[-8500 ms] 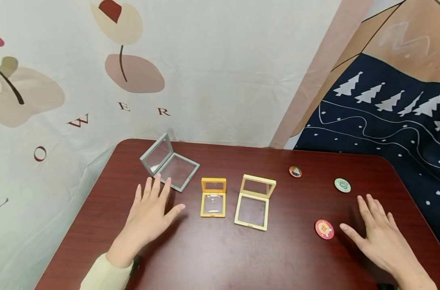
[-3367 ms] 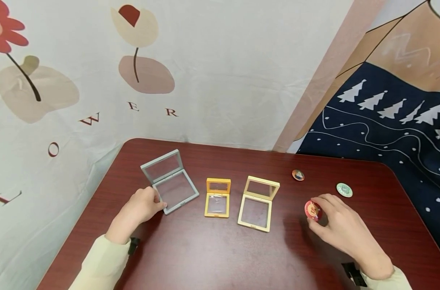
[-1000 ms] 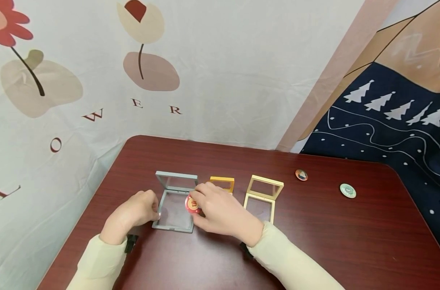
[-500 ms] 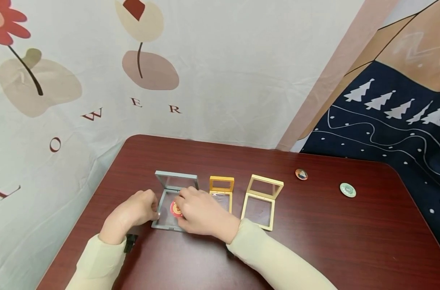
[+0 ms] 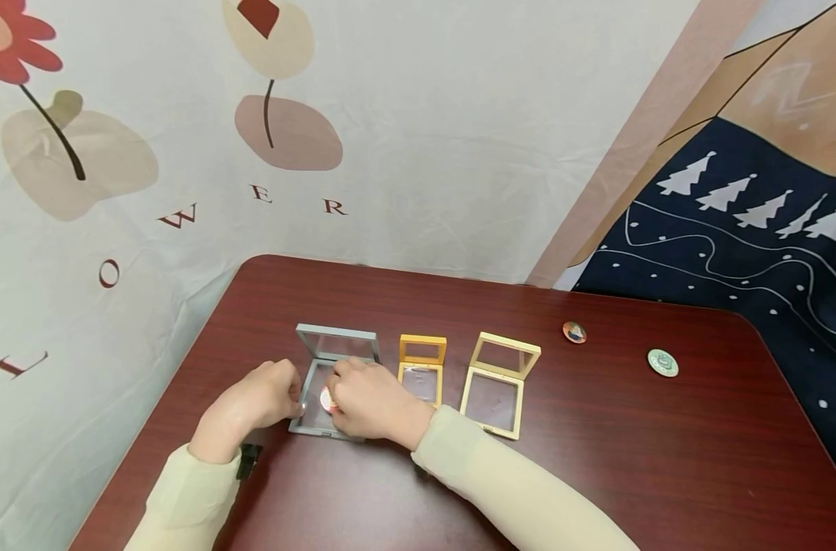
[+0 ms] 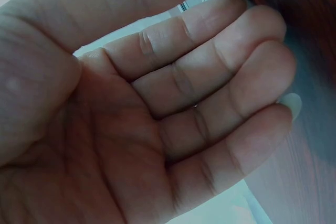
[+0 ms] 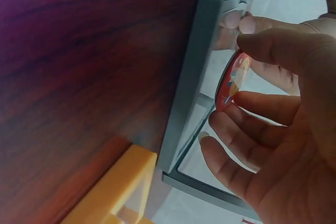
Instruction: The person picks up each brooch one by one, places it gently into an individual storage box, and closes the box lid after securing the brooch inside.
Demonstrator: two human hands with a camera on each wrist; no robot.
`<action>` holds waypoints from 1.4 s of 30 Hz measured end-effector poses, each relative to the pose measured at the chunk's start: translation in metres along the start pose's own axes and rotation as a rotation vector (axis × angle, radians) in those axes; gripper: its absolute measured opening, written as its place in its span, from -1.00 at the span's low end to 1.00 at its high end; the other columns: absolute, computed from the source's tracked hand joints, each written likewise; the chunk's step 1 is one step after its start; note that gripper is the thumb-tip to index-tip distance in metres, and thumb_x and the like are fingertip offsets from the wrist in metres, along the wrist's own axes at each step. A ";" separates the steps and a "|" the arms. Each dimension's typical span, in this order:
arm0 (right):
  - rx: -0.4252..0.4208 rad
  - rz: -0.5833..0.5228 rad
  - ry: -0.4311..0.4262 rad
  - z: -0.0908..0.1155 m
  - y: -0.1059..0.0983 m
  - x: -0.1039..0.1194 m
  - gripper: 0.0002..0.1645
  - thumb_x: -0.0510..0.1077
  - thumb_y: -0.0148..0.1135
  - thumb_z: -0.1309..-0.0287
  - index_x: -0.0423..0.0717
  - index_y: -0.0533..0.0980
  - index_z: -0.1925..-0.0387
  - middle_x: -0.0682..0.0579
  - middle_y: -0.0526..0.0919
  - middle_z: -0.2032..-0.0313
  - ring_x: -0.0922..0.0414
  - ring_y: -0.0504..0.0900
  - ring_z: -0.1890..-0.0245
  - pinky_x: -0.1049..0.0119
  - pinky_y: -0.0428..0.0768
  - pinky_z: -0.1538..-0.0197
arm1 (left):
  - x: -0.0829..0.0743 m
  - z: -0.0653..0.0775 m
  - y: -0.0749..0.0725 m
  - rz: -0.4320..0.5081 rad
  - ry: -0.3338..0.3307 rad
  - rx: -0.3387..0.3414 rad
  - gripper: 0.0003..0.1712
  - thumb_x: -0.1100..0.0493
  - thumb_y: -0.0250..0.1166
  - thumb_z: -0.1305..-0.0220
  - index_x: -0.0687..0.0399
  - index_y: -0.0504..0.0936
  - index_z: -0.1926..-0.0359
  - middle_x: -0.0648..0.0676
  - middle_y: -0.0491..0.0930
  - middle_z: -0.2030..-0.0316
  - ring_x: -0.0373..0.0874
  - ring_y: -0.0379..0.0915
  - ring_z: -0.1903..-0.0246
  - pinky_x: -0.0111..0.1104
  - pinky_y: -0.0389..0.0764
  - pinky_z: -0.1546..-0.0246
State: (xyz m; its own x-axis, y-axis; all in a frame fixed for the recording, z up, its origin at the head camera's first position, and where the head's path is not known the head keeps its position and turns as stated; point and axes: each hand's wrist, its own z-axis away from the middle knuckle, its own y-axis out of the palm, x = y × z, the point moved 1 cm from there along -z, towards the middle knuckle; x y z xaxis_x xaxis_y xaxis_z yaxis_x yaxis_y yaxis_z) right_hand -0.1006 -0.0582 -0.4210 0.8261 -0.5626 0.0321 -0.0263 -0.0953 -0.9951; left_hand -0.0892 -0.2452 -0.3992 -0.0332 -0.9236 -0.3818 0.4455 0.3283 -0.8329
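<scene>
A grey square display case point(image 5: 336, 333) stands on the table with its lid up and clear film in both halves. My left hand point(image 5: 255, 402) holds the case's left edge, its thumb and fingertips at the frame. In my right hand point(image 5: 372, 399), a round red badge point(image 7: 234, 81) is pinched between thumb and fingers. The badge is over the film of the lower half, partly hidden by the fingers in the head view. The right wrist view shows it tilted, with the case frame point(image 7: 184, 87) beside it.
Just right of the grey case sits a small open orange case point(image 5: 423, 340), then an open pale yellow case point(image 5: 521, 405). Farther right lie a small dark orange badge point(image 5: 574, 332) and a green badge point(image 5: 663, 363). A printed cloth point(image 5: 445, 153) hangs behind the brown table point(image 5: 631, 444).
My right hand has picked up the red badge from the right and carried it left to the grey case. My left hand gripped that case, turning it and drawing it nearer.
</scene>
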 end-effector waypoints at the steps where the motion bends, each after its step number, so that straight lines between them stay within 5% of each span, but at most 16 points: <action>1: 0.012 0.000 0.000 -0.001 0.001 0.000 -0.85 0.01 0.37 -0.24 0.05 0.64 0.27 0.16 0.55 0.29 0.21 0.53 0.25 0.40 0.57 0.23 | 0.000 0.000 0.000 0.000 -0.002 0.001 -0.61 0.34 0.51 -0.13 0.07 0.50 0.66 -0.05 0.36 0.69 -0.16 0.30 0.60 -0.30 0.35 0.51; 11: 0.039 0.043 0.003 -0.006 0.007 -0.003 -0.75 0.06 0.38 -0.28 0.04 0.71 0.12 0.14 0.64 0.18 0.18 0.62 0.09 0.35 0.63 0.04 | -0.001 0.000 -0.001 0.003 -0.007 0.005 -0.63 0.33 0.51 -0.13 0.08 0.50 0.65 -0.04 0.37 0.67 -0.15 0.30 0.59 -0.30 0.35 0.50; 17: 0.001 0.058 -0.002 -0.002 0.002 -0.004 -0.71 0.15 0.34 -0.33 0.07 0.70 0.11 0.16 0.66 0.17 0.18 0.62 0.12 0.33 0.63 0.10 | 0.000 0.000 0.000 0.004 -0.011 0.006 -0.63 0.33 0.50 -0.14 0.08 0.50 0.65 -0.03 0.37 0.67 -0.15 0.30 0.59 -0.30 0.35 0.50; 30: -0.315 -0.056 -0.090 0.025 -0.053 -0.027 -0.88 -0.17 0.33 -0.36 0.02 0.76 0.19 0.16 0.70 0.25 0.21 0.65 0.21 0.40 0.63 0.15 | 0.000 0.000 0.001 0.016 -0.014 0.001 -0.57 0.32 0.51 -0.17 0.06 0.46 0.70 -0.06 0.27 0.71 -0.18 0.25 0.62 -0.31 0.32 0.52; 36: -0.424 -0.167 -0.014 0.026 -0.059 -0.041 -0.89 -0.23 0.34 -0.34 -0.05 0.75 0.18 0.13 0.68 0.25 0.19 0.61 0.28 0.39 0.59 0.32 | 0.000 0.000 0.002 0.028 -0.016 -0.004 -0.56 0.34 0.49 -0.17 0.06 0.45 0.70 -0.06 0.25 0.71 -0.18 0.23 0.61 -0.30 0.31 0.52; 42: -0.410 -0.249 0.107 0.025 -0.057 -0.049 -0.83 -0.18 0.36 -0.33 -0.11 0.70 0.08 0.09 0.65 0.17 0.18 0.59 0.26 0.35 0.54 0.41 | 0.001 0.000 0.002 0.030 -0.024 0.003 -0.61 0.34 0.49 -0.17 0.08 0.50 0.67 -0.05 0.29 0.68 -0.17 0.25 0.59 -0.29 0.33 0.50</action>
State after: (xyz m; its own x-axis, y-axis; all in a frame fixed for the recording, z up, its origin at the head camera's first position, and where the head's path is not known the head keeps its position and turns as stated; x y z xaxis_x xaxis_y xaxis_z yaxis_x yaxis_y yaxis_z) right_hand -0.1253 -0.0049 -0.3680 0.7736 -0.5607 0.2952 -0.0725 -0.5412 -0.8378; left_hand -0.0887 -0.2450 -0.4011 0.0019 -0.9178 -0.3971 0.4486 0.3557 -0.8199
